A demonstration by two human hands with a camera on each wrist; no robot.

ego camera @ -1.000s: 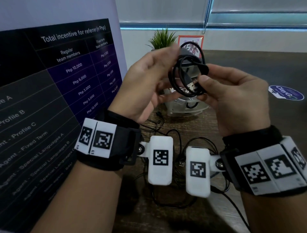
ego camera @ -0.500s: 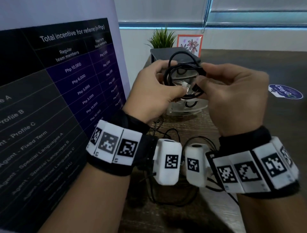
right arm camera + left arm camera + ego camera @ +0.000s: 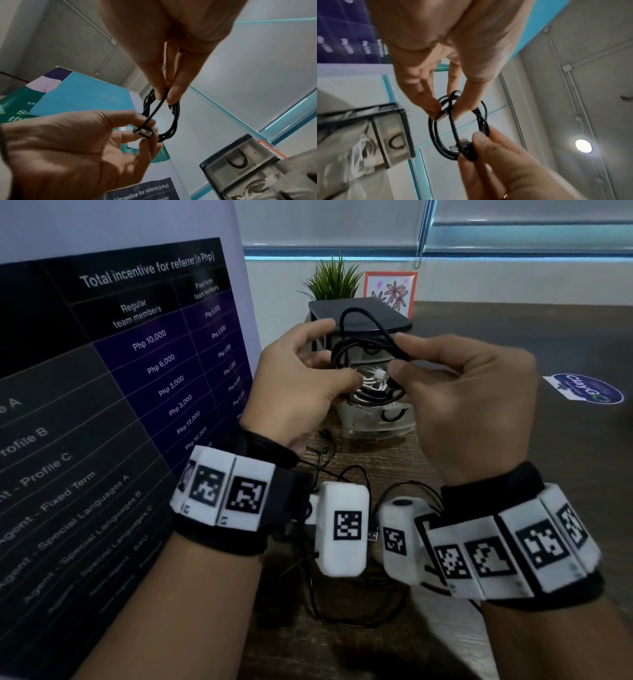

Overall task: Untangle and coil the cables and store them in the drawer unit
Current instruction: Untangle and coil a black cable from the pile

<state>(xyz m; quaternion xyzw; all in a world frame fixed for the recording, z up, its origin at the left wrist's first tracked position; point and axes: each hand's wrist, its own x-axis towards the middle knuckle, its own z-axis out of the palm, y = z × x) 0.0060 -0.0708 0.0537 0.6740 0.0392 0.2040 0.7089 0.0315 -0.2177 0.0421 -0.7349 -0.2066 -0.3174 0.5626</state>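
A black cable (image 3: 363,354) wound into a small coil hangs in the air between both hands, in front of the drawer unit (image 3: 376,422). My left hand (image 3: 337,354) pinches the coil's left side with its metal USB plug (image 3: 145,132) under the fingers (image 3: 435,112). My right hand (image 3: 399,354) pinches the right side and a loose strand that arcs over the coil (image 3: 171,115). The other connector (image 3: 453,146) sits by the right thumb. A white cable (image 3: 370,378) lies in a clear drawer behind the coil. More black cables (image 3: 404,491) lie tangled on the table under my wrists.
The drawer unit has a dark lid (image 3: 359,313) and clear drawers with black U-shaped handles (image 3: 238,161). A printed banner (image 3: 137,371) stands close on the left. A plant (image 3: 334,278) and a framed flower picture (image 3: 390,289) stand behind the unit. A round sticker (image 3: 585,392) lies at the right.
Both hands have rolled palms down and brought the coil lower, in front of the drawers. The right fingers have shifted from the plug end to a strand over the coil.
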